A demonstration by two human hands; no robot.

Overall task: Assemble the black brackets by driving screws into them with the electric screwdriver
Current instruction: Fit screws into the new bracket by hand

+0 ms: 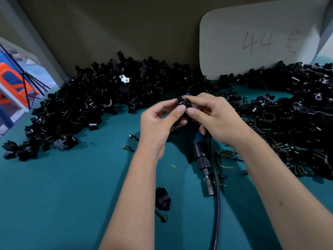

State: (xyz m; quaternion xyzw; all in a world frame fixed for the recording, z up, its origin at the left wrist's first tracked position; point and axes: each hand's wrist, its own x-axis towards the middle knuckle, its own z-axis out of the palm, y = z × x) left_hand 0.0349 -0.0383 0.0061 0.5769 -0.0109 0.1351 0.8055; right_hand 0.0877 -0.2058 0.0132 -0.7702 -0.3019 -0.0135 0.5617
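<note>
near bench: a lone bracket (163, 199) and a bolt (161, 215) lie on the teal bench (63, 195).
screwdriver: electric screwdriver (199, 152) lies under the right wrist.
hands: left hand (158, 121) and right hand (214, 118) together pinch one black bracket (182, 102).
far: bracket heaps (86, 107) along the wall.

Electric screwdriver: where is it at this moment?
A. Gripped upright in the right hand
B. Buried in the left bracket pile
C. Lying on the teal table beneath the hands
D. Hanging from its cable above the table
C: the electric screwdriver lies on the teal table, bit toward the camera, while both hands pinch a black bracket above it.
</note>
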